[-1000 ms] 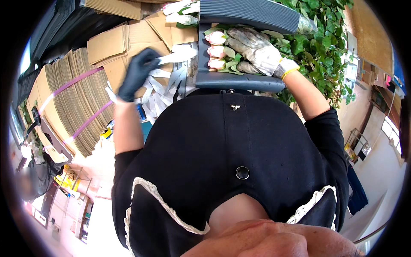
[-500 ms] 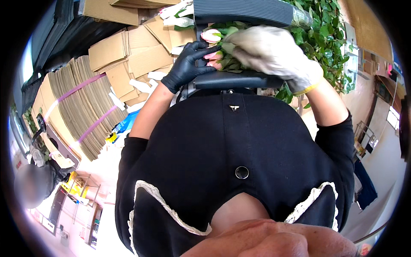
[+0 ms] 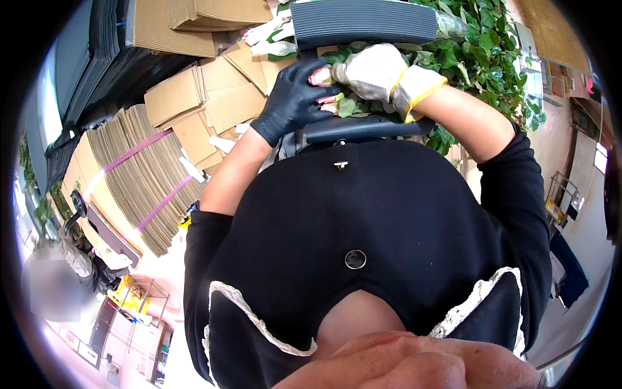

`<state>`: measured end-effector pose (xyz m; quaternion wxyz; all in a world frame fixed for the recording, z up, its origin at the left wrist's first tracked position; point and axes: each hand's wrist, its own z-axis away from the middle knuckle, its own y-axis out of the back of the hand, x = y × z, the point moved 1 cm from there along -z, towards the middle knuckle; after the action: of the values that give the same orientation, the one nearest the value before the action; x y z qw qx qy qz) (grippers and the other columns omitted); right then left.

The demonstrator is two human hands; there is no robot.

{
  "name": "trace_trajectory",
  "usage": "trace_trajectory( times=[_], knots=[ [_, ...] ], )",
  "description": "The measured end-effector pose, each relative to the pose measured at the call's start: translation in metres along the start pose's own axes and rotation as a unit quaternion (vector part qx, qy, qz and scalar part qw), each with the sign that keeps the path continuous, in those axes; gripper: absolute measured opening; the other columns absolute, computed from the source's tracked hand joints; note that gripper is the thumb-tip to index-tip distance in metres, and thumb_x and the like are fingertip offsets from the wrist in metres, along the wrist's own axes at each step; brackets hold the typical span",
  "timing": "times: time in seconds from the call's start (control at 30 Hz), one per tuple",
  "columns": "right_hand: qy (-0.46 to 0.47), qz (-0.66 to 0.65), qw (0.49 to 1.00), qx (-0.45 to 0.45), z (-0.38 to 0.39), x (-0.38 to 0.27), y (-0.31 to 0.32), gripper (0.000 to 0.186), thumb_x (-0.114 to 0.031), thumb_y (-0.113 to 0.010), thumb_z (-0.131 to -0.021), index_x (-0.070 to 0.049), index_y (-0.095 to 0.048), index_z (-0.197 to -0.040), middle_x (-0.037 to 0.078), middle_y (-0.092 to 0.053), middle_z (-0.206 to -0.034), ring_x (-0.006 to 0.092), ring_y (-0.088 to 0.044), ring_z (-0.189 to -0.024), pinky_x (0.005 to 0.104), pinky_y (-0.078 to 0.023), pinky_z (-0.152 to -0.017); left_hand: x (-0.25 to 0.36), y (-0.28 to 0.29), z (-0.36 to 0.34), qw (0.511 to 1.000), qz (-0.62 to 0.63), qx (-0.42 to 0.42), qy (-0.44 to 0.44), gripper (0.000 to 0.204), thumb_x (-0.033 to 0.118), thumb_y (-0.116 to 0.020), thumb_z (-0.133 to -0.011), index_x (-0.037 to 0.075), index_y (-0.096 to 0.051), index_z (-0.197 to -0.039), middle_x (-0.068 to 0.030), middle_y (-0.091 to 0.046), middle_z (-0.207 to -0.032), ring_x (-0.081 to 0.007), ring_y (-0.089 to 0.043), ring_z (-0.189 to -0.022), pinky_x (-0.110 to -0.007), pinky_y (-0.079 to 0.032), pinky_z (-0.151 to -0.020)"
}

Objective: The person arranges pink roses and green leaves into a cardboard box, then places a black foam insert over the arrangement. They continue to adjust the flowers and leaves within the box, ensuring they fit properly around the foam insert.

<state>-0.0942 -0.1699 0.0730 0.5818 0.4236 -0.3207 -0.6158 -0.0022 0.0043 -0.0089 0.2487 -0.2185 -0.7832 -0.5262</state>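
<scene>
Pink roses with green leaves lie between two dark ribbed bars at the top middle. My left hand (image 3: 297,97), in a black glove, is closed around the rose heads from the left, its fingers curled against an upper bud (image 3: 320,77) and a lower bud (image 3: 331,104). From the right, my right hand (image 3: 369,72) in a white glove with a yellow cuff pinches the upper rose just behind its head. Its fingertips are partly hidden. Leaves (image 3: 350,107) show below the right glove; the stems are mostly covered.
Beyond the roses is a dark ribbed bar (image 3: 363,23), with a padded bar (image 3: 363,128) on my side. Leafy foliage (image 3: 483,58) spreads to the right. Flat cardboard pieces (image 3: 227,91) and a strapped cardboard stack (image 3: 139,168) are on the left. Another person (image 3: 55,285) is at the far left.
My right hand, blurred before, has come left and closed at the upper rose. My left hand has shifted slightly on the buds, its fingers now more curled. The whole view has tilted slightly.
</scene>
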Motion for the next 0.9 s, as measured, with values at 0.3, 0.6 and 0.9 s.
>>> trace_trajectory(
  times=[0.3, 0.6, 0.9],
  knots=[
    [0.036, -0.202, 0.973, 0.107, 0.002, 0.000, 0.020, 0.032, -0.026, -0.056, -0.090, -0.013, -0.060, -0.118, 0.013, -0.070, -0.091, 0.0350, -0.068, -0.077, 0.0472, -0.053, -0.068, -0.005, -0.020, 0.010, 1.000, -0.002, 0.020, 0.011, 0.024, 0.019, -0.077, -0.061, 0.011, -0.070, -0.083, -0.0115, -0.065, -0.114, -0.0316, -0.059, -0.100, -0.043, -0.048, -0.085],
    [-0.179, -0.046, 0.980, -0.072, 0.050, 0.029, 0.026, 0.039, -0.035, -0.059, -0.088, -0.007, -0.062, -0.114, 0.020, -0.070, -0.090, 0.0375, -0.068, -0.084, 0.0448, -0.055, -0.074, -0.003, -0.016, -0.003, 0.993, 0.105, 0.011, 0.043, 0.028, 0.017, -0.079, -0.065, 0.013, -0.074, -0.092, -0.0092, -0.065, -0.118, -0.0307, -0.059, -0.108, -0.042, -0.047, -0.093],
    [-0.265, -0.199, 0.930, 0.156, 0.130, 0.086, -0.082, 0.031, -0.034, -0.064, -0.088, -0.011, -0.068, -0.109, 0.013, -0.069, -0.101, 0.0338, -0.068, -0.088, 0.0405, -0.055, -0.077, -0.005, -0.027, -0.006, 0.989, 0.137, 0.010, 0.051, 0.017, 0.010, -0.075, -0.069, 0.005, -0.073, -0.085, -0.0128, -0.064, -0.121, -0.0333, -0.056, -0.113, -0.043, -0.044, -0.096]
  ],
)
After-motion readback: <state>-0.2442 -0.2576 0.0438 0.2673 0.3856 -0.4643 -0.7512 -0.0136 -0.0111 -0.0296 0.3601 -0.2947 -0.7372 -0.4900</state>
